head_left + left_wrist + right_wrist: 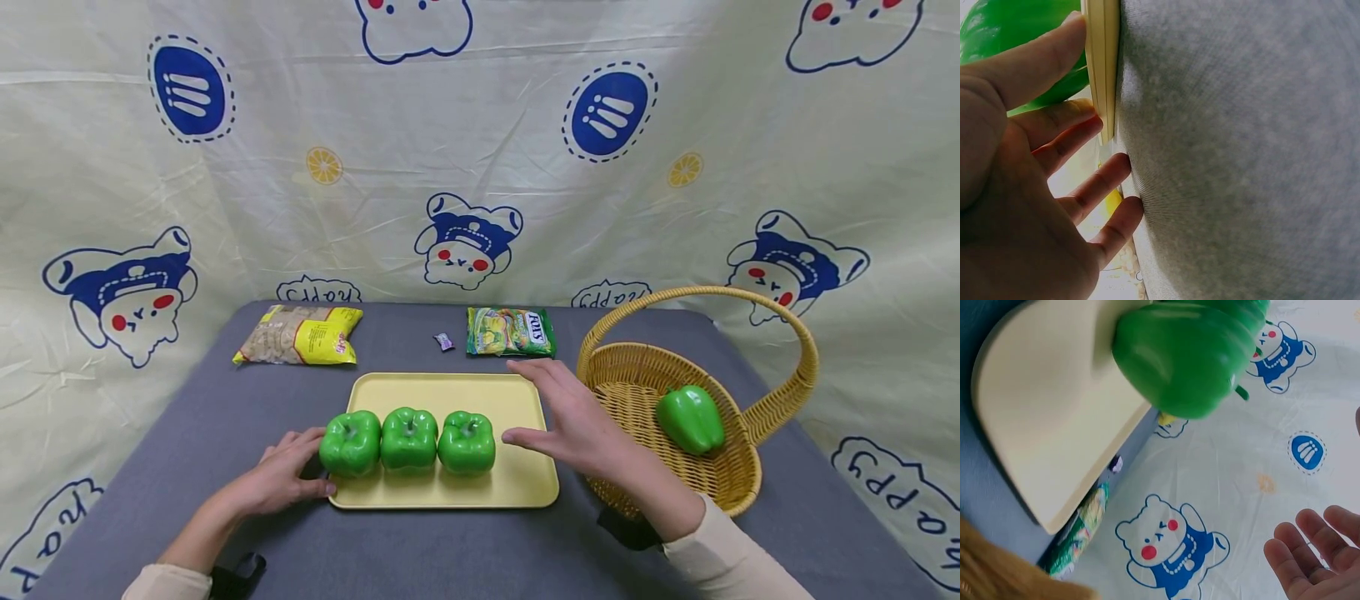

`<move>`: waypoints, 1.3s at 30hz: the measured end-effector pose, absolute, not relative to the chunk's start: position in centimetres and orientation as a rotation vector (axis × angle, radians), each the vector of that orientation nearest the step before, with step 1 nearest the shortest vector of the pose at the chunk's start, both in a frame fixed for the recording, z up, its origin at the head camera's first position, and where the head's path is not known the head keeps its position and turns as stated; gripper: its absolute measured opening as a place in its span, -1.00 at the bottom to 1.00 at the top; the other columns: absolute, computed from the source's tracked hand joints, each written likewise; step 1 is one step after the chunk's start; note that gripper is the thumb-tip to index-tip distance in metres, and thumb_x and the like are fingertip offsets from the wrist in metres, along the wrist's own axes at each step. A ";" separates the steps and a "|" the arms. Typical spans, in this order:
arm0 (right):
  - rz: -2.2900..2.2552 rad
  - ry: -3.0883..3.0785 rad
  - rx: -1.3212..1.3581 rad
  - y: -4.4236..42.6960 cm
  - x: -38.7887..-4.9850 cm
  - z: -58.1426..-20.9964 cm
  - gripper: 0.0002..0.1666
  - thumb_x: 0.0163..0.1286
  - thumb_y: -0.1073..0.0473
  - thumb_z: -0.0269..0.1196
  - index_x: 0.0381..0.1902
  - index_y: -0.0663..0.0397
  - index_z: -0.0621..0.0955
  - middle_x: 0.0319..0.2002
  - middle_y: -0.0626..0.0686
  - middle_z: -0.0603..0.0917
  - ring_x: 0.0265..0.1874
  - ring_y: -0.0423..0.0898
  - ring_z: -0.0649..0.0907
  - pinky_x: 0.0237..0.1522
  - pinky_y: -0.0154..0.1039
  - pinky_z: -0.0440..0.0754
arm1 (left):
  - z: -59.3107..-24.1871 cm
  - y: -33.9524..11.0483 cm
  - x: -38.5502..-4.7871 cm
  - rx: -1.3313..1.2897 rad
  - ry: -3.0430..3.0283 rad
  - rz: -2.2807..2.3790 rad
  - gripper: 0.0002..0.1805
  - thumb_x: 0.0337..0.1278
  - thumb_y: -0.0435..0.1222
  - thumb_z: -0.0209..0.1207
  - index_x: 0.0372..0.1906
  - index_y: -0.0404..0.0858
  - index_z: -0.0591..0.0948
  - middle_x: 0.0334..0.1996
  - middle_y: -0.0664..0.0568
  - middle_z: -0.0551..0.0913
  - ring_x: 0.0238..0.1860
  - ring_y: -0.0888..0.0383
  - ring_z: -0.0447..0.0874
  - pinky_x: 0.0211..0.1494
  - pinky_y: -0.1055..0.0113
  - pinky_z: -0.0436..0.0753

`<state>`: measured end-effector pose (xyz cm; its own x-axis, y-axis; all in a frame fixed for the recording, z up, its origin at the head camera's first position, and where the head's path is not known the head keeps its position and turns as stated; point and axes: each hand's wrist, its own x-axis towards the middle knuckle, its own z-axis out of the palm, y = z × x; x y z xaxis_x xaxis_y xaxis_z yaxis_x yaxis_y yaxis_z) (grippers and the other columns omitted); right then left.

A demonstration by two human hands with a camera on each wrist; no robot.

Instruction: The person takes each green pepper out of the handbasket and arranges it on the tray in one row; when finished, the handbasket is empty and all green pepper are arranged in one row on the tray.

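Three green bell peppers, the left one (350,443), the middle one (409,440) and the right one (467,443), stand in a row on a pale yellow tray (521,487). My left hand (281,477) touches the tray's left rim with its thumb and fingertips, beside the left pepper; the left wrist view shows its fingers spread and slightly bent. Over the tray's right end, my right hand (573,421) hovers with fingers extended and nothing in it. A fourth green bell pepper (690,419) lies in a wicker basket (637,358) to the right.
Behind the tray lie a yellow-and-clear snack bag (300,335), a small purple packet (444,342) and a green packet (511,332). The basket's tall handle (798,392) arches up beside my right forearm. A printed curtain (480,125) hangs behind the grey table (405,558).
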<state>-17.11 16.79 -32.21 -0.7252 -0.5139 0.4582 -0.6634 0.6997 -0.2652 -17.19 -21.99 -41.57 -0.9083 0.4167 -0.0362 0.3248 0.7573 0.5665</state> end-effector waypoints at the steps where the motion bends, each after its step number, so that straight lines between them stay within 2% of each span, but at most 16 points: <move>1: 0.588 -2.559 0.914 17.0 -17.1 -32.1 -0.02 -0.02 -0.15 0.46 0.31 0.08 0.36 0.20 0.08 0.48 0.19 0.00 0.47 0.11 0.00 0.52 | -41.6 -22.0 -17.2 0.595 2.796 0.857 -0.25 -0.11 -0.01 0.35 0.21 -0.29 0.46 0.19 -0.13 0.45 0.08 -0.06 0.33 -0.13 0.16 0.21; 20: 0.540 -2.508 0.834 21.2 -17.0 -31.3 -0.12 -0.03 -0.03 0.49 0.23 0.12 0.42 0.14 0.12 0.51 0.14 0.04 0.48 0.06 0.06 0.52 | -41.8 -22.0 -17.1 0.646 2.857 0.847 -0.27 -0.14 -0.02 0.36 0.18 -0.27 0.48 0.17 -0.12 0.47 0.09 -0.09 0.36 -0.13 0.15 0.24; 28: 0.530 -2.462 0.797 23.2 -17.2 -31.4 -0.12 -0.08 0.05 0.51 0.22 0.12 0.44 0.11 0.10 0.53 0.11 0.01 0.49 0.04 0.02 0.49 | -41.8 -22.0 -17.0 0.640 2.858 0.845 -0.26 -0.14 -0.02 0.36 0.19 -0.27 0.47 0.17 -0.11 0.47 0.10 -0.10 0.36 -0.12 0.13 0.24; 35: 0.512 -2.496 0.726 25.1 -17.0 -31.1 -0.15 -0.06 0.04 0.50 0.20 0.13 0.45 0.13 0.11 0.52 0.13 0.04 0.48 0.03 0.03 0.48 | -41.8 -22.0 -17.1 0.625 2.847 0.846 -0.25 -0.13 -0.02 0.36 0.20 -0.28 0.47 0.18 -0.12 0.46 0.09 -0.08 0.35 -0.12 0.14 0.23; 39: 0.508 -2.548 0.654 26.3 -17.0 -30.9 -0.16 0.01 -0.01 0.47 0.23 0.11 0.43 0.12 0.15 0.51 0.12 0.09 0.47 0.00 0.11 0.48 | -41.8 -22.0 -17.1 0.620 2.839 0.846 -0.25 -0.13 -0.02 0.36 0.20 -0.29 0.46 0.18 -0.13 0.46 0.08 -0.07 0.35 -0.12 0.13 0.23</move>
